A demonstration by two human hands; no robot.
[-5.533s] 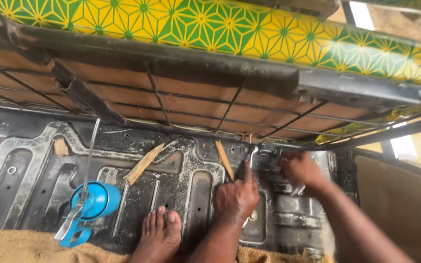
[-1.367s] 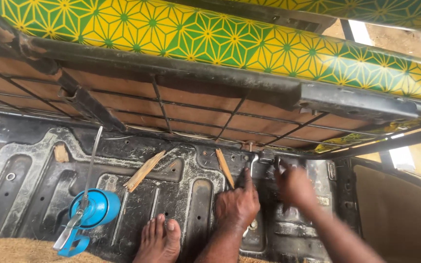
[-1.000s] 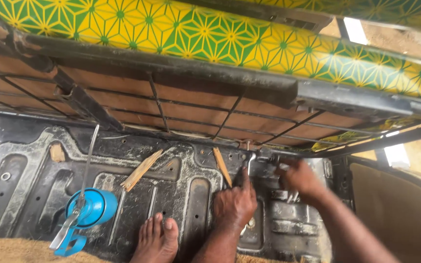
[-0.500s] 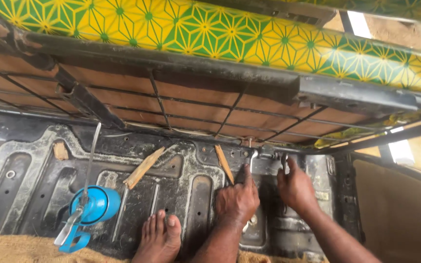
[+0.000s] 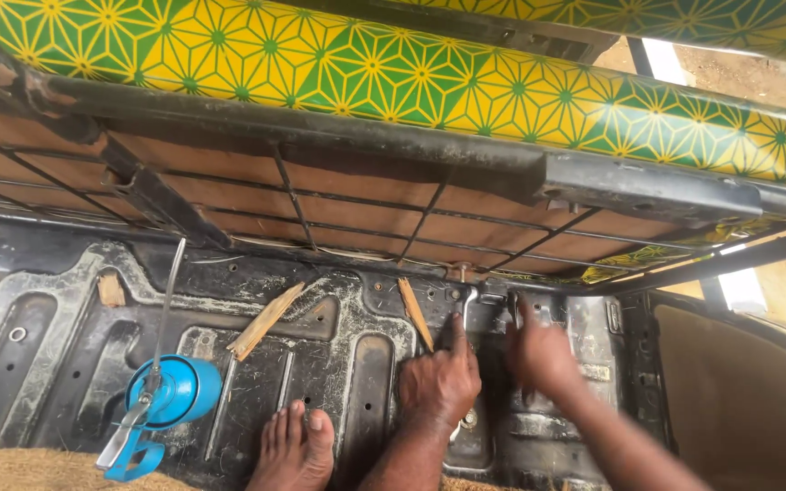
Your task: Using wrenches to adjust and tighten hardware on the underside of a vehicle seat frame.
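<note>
So both hands are down on the black metal floor pan (image 5: 65, 318), toward its far right part, right under the tilted-up seat frame (image 5: 320, 191). Left hand (image 5: 438, 386) has its fingers curled around the lower end of a small metal tool (image 5: 468, 305), prob a spanner or hook, w/ the index finger pointing up along it. Tool's long axis runs upright-ish, away from the body toward the frame's hinge edge. Right hand (image 5: 539, 355) sits just beside it, fingers pressed on the pan fittings, can't tell if it's gripping anything. Left hand's the nearer one to the tool. Wood splinters (image 5: 266, 320), a blue oil can (image 5: 170, 395) and a bare foot (image 5: 295, 445) sit further left
</note>
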